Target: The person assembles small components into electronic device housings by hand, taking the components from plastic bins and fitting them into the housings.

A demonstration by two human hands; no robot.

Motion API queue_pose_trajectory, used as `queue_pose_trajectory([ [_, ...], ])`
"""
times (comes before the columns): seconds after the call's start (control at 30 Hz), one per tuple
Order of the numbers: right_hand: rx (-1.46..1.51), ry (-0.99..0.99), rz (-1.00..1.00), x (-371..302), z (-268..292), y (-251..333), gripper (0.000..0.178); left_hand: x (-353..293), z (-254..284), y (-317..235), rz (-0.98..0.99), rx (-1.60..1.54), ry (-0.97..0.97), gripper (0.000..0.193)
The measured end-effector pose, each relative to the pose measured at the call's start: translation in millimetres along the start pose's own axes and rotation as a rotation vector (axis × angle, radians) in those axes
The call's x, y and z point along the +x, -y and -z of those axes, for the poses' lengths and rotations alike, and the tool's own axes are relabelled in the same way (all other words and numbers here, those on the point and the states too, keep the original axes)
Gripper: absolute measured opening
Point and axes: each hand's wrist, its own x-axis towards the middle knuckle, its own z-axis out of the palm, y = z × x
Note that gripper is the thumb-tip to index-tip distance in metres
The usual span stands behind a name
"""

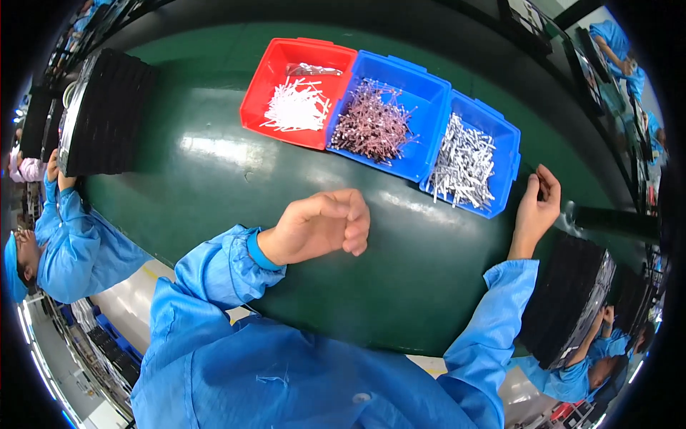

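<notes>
Over the green table, in front of the trays, my left hand (321, 225) is closed, its fingers curled inward with the thumb over them; whatever it may hold is hidden. My right hand (537, 209) is just right of the right-hand blue tray (509, 146), its fingers bent with a gap to the thumb and nothing visible between. White and silvery strips (464, 163) fill much of that tray. Dark-ended, pinkish wire-leaded parts (373, 121) lie heaped in the middle blue tray (421, 96). Small white sticks (296, 106) and a clear plastic bag (313, 69) sit in the red tray (259, 89).
The green tabletop (193, 207) curves around me. A stack of black trays (111, 114) stands at its left, another black stack (564, 297) at its right, beside a dark bar (618, 223). Co-workers in blue sit on the left (86, 247) and lower right (572, 379).
</notes>
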Motion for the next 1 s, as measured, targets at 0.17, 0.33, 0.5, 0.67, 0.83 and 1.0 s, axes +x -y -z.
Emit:
queue_pose_trajectory([
  [0.17,0.009,0.005,-0.016,-1,3,7,0.021,0,-3,-1,0.024,0.082,0.005,0.015],
  [0.33,0.076,0.004,-0.092,-3,4,3,0.022,0,-6,-2,0.011,0.222,0.093,0.018],
  [0.5,0.096,-0.007,-0.060,0,4,1,0.022,0,-10,-5,-0.030,0.426,0.033,0.016],
  [0.67,0.076,-0.023,-0.025,4,4,1,0.019,4,-4,4,-0.498,0.983,-0.268,0.009],
  [0.83,0.082,-0.035,-0.040,6,3,13,0.018,11,-5,5,-0.673,1.292,-0.476,0.007],
  [1.0,0.119,-0.197,0.135,-6,7,75,0.015,12,-6,8,-0.646,1.364,-0.417,0.008],
])
